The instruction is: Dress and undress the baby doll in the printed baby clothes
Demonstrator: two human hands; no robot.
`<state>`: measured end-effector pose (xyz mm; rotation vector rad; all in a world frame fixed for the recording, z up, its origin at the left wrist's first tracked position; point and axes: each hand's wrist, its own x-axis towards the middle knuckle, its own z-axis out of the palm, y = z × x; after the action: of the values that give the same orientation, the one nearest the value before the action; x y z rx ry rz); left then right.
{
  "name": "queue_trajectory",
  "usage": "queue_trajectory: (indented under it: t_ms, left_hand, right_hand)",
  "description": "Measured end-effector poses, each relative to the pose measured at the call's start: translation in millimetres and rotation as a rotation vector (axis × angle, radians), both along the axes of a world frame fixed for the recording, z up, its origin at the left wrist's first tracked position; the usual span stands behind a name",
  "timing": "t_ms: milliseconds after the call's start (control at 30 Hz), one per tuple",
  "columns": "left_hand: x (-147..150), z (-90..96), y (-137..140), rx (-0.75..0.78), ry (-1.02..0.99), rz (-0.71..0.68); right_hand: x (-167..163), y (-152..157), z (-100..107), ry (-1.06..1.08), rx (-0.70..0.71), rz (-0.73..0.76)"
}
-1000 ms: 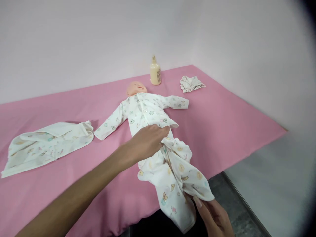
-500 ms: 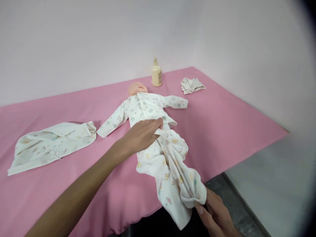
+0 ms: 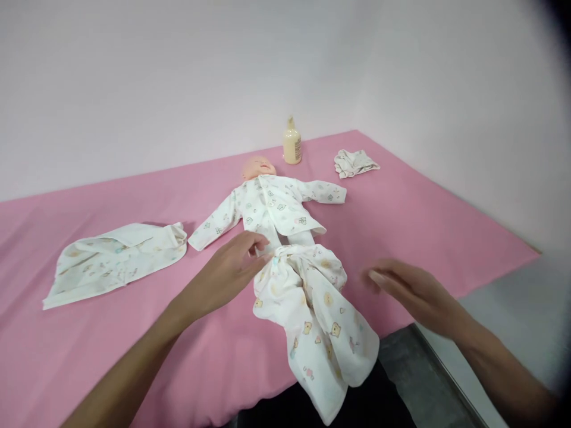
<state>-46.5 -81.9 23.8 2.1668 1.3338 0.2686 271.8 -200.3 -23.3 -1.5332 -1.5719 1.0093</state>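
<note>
A baby doll lies on its back in a white patterned jacket. White patterned baby pants cover its legs, bunched at the waist, with both pant legs hanging over the table's front edge. At the left side of the waistband is my left hand, its thumb and fingers parted in a curve; the thumb tip is at the cloth. My right hand is in the air to the right of the pants, blurred, fingers stretched out and holding nothing.
A pink cloth covers the table, which meets walls behind and at right. A pump bottle stands behind the doll's head. Folded white patterned cloth lies at left, and a small crumpled cloth at the back right.
My right hand has let go of the pant leg's end and moved up and right. That leg now lies straighter. My left hand has loosened at the waistband. The view has shifted slightly.
</note>
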Motion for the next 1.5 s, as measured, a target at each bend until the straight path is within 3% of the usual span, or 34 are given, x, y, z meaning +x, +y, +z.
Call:
queue_trajectory:
  t_ms: [100,200,300,433,633,833,1100,1267,1367,1500]
  left_hand:
    - [-20,-12.1,-5,-0.177,-0.017,0.015]
    - [-26,-30.5,-10,-0.353,-0.097,-0.014]
    - [-24,-51.1,-15,-0.421,-0.254,0.034]
    - [-22,-71.2,-22,-0.398,-0.382,0.088]
    - [-25,-83.7,-26,-0.286,-0.423,0.141]
    - [-30,-82.2,-10,-0.192,-0.470,0.271]
    - [-18,-84.1,16,-0.064,-0.540,0.424]
    - [-11,-90.2,29,0.004,-0.580,0.537]
    - [-16,-87.8,28,-0.066,-0.600,0.503]
    - [-24,-82.4,12,-0.174,-0.532,0.325]
  right_hand:
    - [-11,60,3,-0.043,-0.025,0.209]
    - [-21,96,0,-0.050,-0.084,0.486]
    - [-25,108,-6,-0.058,-0.121,0.591]
    - [-26,112,-15,-0.049,-0.114,0.691]
    - [-24,124,-34,-0.161,0.071,0.473]
    - [-24,133,-56,-0.292,0.162,0.291]
    - [-38,134,-47,-0.233,0.190,0.161]
    - [-49,134,-53,-0.293,0.165,0.069]
    - [-47,136,-55,-0.271,0.159,0.111]
    - [-35,144,-53,-0.227,0.157,0.340]
